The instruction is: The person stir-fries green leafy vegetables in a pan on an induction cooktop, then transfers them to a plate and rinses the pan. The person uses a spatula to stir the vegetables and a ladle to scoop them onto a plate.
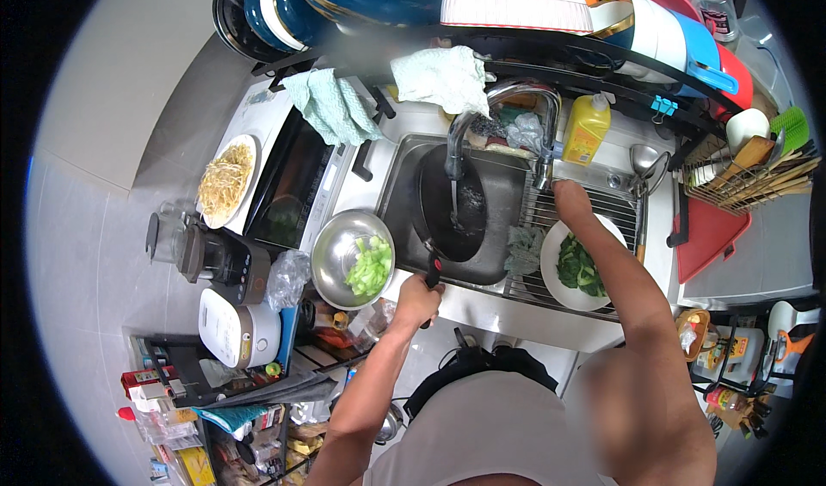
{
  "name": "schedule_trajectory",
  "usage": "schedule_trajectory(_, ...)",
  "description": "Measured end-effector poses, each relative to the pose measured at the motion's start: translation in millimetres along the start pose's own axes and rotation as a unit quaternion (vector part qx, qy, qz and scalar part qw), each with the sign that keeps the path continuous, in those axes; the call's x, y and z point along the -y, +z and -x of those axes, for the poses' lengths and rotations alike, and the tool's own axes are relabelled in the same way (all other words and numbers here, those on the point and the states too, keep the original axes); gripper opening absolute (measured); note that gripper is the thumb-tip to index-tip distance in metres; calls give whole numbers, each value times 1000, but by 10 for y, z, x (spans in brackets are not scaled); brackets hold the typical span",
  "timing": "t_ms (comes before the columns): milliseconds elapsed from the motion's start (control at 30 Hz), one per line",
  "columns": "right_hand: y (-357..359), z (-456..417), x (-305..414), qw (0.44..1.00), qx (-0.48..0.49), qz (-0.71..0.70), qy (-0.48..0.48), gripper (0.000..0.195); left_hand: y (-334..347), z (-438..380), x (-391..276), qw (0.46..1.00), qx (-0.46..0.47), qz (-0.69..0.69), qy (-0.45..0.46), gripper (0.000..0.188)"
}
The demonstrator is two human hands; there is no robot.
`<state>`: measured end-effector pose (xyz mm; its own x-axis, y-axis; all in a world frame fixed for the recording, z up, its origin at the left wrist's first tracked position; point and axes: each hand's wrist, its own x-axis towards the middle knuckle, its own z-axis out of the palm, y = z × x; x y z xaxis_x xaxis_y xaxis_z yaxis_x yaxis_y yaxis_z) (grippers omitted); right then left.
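Note:
My left hand point(418, 300) grips the black handle of a dark frying pan point(474, 231), which rests tilted in the stainless steel sink point(403, 163). A thin stream of water point(454, 203) runs from the curved chrome faucet point(548, 108) into the pan. At the faucet's base, my right hand point(573, 203) is closed at the side where the lever sits; the lever and fingertips are mostly hidden. Below my right forearm, a white plate point(554, 254) of dark leafy greens point(577, 268) stands on the drying rack. Left of the sink, a steel bowl point(330, 244) holds chopped pale green vegetable point(371, 266).
A grey-green cloth point(526, 248) lies on the wire drying rack point(542, 202). Behind the faucet stands a yellow soap bottle point(586, 130). A dish shelf point(516, 66) spans overhead. An induction cooktop point(290, 183) and a plate of bean sprouts point(227, 179) lie left.

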<state>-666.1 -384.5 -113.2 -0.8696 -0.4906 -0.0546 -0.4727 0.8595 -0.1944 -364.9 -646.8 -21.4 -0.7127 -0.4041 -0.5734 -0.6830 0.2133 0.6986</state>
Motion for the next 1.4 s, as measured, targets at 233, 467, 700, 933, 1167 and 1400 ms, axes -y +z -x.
schedule_trajectory(233, 80, 66, -21, 999, -43, -8, -13, 13, 40, 23, -2, 995, -54, -78, 24, 19)
schedule_trajectory(467, 147, -89, -352, 995, -57, 17, -81, 13, -224, 3, -5, 963, -155, -188, 118, 29)
schedule_trajectory(700, -277, -119, -217, 999, -33, 39, -16, 14, -366, 77, -2, 948, -158, -251, 119, 29)
schedule_trajectory(933, -610, 428, 234, 989, -149, 10, 18, 18, -317, 175, -30, 944, -175, -263, 94, 30)
schedule_trajectory(1167, -711, 1377, 623, 979, -161, -122, 11, 21, -374, 169, 30, 932, -173, -301, 102, 29)
schedule_trajectory(1400, -555, 2495, 1088, 951, -162, -253, 71, 29, -439, 182, 123, 924, -168, -319, 128, 30)
